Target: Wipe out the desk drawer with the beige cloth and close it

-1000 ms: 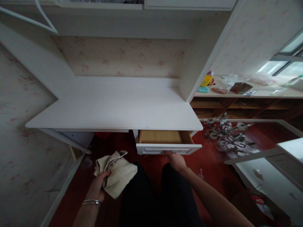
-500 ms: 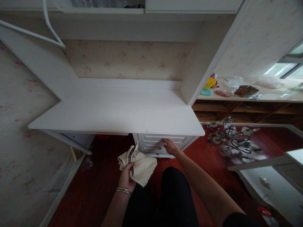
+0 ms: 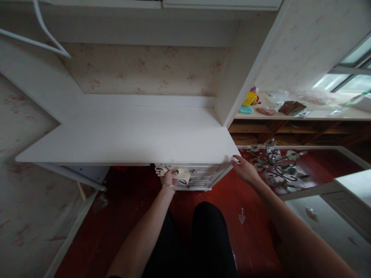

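Note:
My left hand [image 3: 169,178] is closed round a folded cream cloth [image 3: 183,176] with a darker patterned edge. It holds the cloth against the front of the white drawer unit [image 3: 207,178], near its left side. Part of the drawer front and a knob [image 3: 193,171] show beside the cloth. My right hand [image 3: 245,168] grips the front right corner of the white desk [image 3: 139,135], its fingertips at the edge of the top. How far the fingers reach round the corner is partly hidden.
A chandelier [image 3: 278,164] lies on the red floor [image 3: 232,231] at the right. Behind it a low wooden shelf [image 3: 290,127] carries a brown box [image 3: 292,108] and plastic bags. White furniture [image 3: 327,216] stands at the lower right. A white bent rod [image 3: 49,34] hangs upper left.
My left hand has moved forward with the cloth to the drawer front. My right hand has left the top drawer and gone right to the desk corner. The view has shifted slightly right.

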